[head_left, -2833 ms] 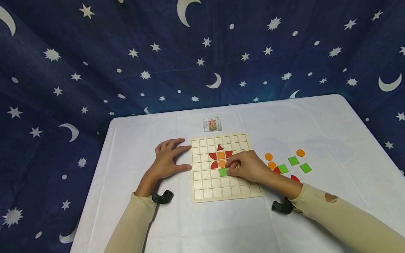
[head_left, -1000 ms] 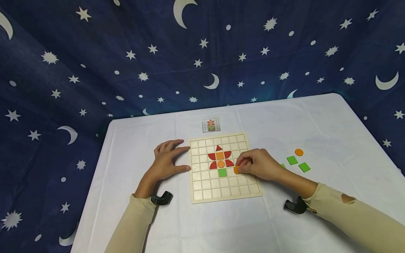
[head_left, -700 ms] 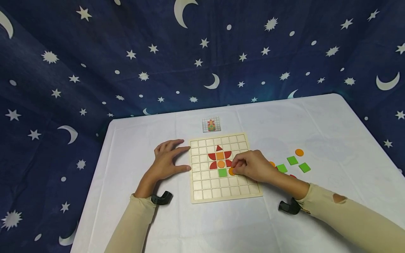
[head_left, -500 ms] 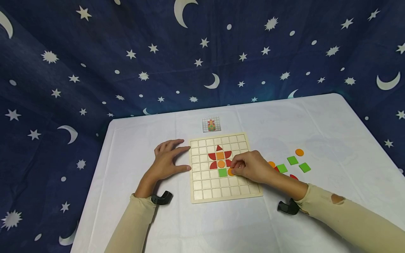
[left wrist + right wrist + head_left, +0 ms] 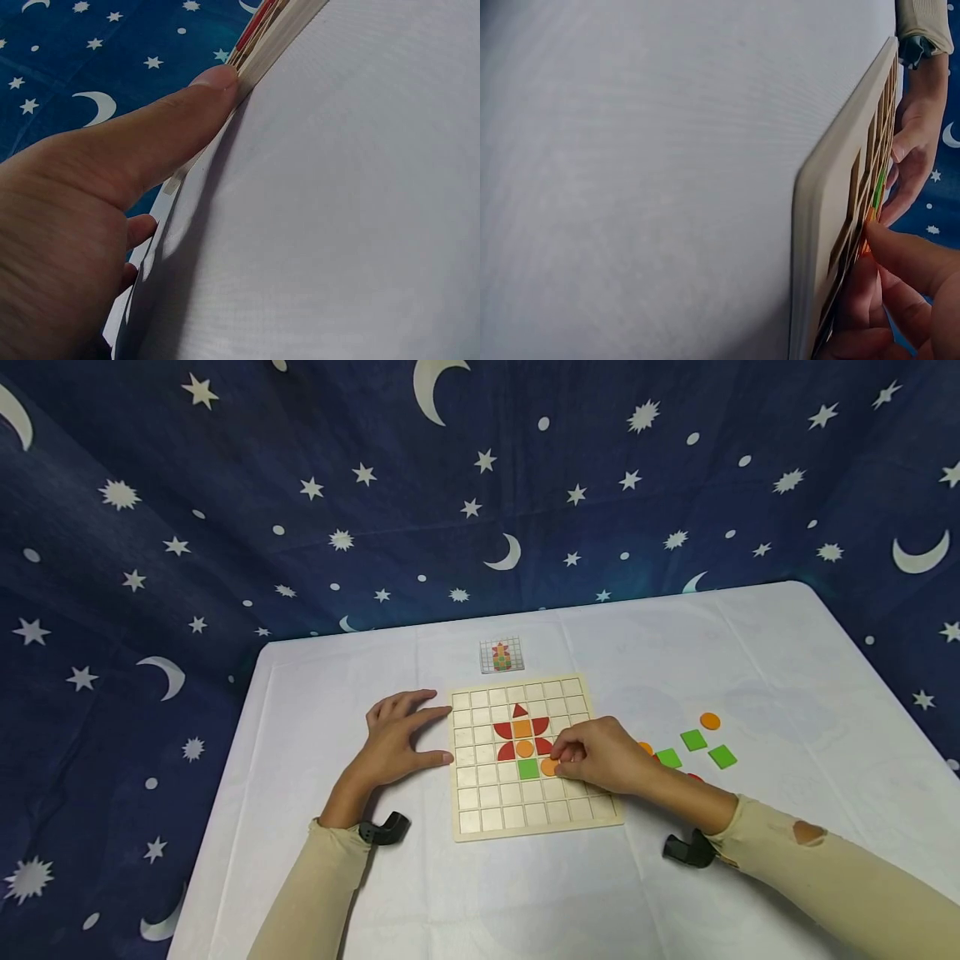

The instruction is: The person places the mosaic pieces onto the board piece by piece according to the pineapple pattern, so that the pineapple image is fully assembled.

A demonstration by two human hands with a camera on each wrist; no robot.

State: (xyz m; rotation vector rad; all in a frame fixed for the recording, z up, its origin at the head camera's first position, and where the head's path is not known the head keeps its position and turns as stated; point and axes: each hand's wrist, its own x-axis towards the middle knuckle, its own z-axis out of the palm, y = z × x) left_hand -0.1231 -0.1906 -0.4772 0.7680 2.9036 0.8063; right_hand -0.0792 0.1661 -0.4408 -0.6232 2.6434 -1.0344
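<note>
A wooden grid board point(image 5: 487, 814) lies on the white table. Red petal pieces point(image 5: 502, 730), an orange square, an orange circle point(image 5: 524, 748) and a green square point(image 5: 528, 768) form a figure on it. My right hand point(image 5: 600, 758) rests on the board and pinches an orange disc point(image 5: 550, 767) in the cell right of the green square. In the right wrist view its fingertips point(image 5: 900, 259) press at the board point(image 5: 817, 225). My left hand point(image 5: 397, 739) lies flat beside the board's left edge, thumb point(image 5: 202, 94) touching the board's side point(image 5: 262, 37).
Loose pieces lie right of the board: an orange disc point(image 5: 709, 721), green squares point(image 5: 693, 740) point(image 5: 722, 757) and partly hidden red and orange pieces. A small pattern card point(image 5: 501, 656) sits behind the board. A starry blue cloth point(image 5: 225, 485) hangs behind the table.
My right hand brought an orange disc from the right side of the board leftward into the cell beside the green square. The left hand stayed still.
</note>
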